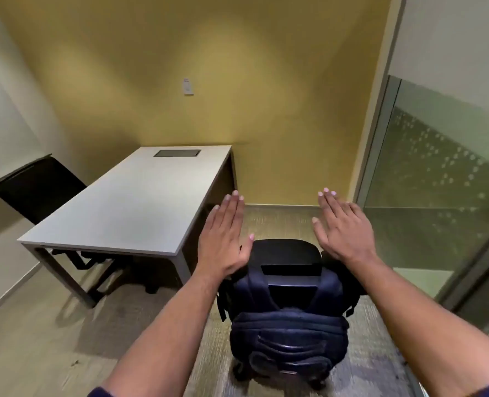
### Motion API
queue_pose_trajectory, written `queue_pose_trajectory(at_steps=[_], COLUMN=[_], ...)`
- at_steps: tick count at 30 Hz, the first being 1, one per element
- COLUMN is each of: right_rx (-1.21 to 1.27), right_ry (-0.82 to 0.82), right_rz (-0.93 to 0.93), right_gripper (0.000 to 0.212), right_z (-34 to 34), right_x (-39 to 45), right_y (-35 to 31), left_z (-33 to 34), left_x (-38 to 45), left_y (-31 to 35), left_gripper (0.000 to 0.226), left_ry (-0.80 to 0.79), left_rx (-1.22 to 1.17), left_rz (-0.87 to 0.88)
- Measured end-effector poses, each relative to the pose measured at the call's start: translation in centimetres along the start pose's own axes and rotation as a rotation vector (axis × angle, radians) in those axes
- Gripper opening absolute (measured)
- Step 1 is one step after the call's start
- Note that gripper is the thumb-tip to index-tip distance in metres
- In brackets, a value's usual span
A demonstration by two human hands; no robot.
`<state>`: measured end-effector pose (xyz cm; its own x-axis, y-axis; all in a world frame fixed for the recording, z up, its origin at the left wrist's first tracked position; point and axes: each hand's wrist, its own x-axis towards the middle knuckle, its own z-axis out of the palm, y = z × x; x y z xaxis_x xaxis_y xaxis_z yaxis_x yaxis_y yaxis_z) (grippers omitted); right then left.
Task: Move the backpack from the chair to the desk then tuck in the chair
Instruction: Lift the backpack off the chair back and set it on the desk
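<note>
Your forearms come in low from the bottom of the view, and both hands are spread flat, fingers straight, holding nothing. Your left hand [224, 239] hovers by the left shoulder of the backpack [289, 319], your right hand [345, 227] floats above and to its right; whether either palm brushes the fabric, you cannot tell from this angle.

Dark navy backpack, sitting upright on the chair [284, 252], propped against the black backrest, so the first step hasn't begun. It looks soft-sided and padded, and fairly full, judging by how the lower front pocket bulges. Expect it to sag and swing if you lift it from one point, with some weight low down. Your best hold is probably the top grab handle between the shoulder straps, or one hand on each side panel so it rises level. Loose strap ends dangle at both sides; mind they don't snag the chair.

All zips appear shut, so what's inside is hidden.

Over to your left, the worktop [128, 207] is pale and bare except for a dark inset panel [177, 153] near the far edge. Its near right corner is the closest landing spot. A second chair [37, 187] sits along the left edge.
</note>
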<state>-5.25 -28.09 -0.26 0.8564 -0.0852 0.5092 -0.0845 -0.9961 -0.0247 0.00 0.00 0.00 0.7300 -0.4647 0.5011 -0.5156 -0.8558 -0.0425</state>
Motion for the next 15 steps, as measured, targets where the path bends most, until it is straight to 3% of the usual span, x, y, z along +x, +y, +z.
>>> queue_pose_trajectory(at_steps=[5, 10, 15], right_rx=[-0.044, -0.032, 0.012], right_ry=[-0.168, -0.407, -0.495], right_rz=[0.061, 0.381, 0.584], right_gripper=[0.066, 0.061, 0.072], right_z=[1.9, 2.6, 3.5], right_x=[-2.9, -3.7, -3.3], right_y=[0.0, 0.3, 0.6], left_z=[2.7, 4.3, 4.6], left_x=[-2.1, -2.9, -1.5], left_y=[0.9, 1.1, 1.1], left_gripper=[0.092, 0.071, 0.048], left_ry=[-0.173, -0.373, -0.635], left_rx=[0.008, -0.18, -0.186], left_rz=[0.11, 0.098, 0.065])
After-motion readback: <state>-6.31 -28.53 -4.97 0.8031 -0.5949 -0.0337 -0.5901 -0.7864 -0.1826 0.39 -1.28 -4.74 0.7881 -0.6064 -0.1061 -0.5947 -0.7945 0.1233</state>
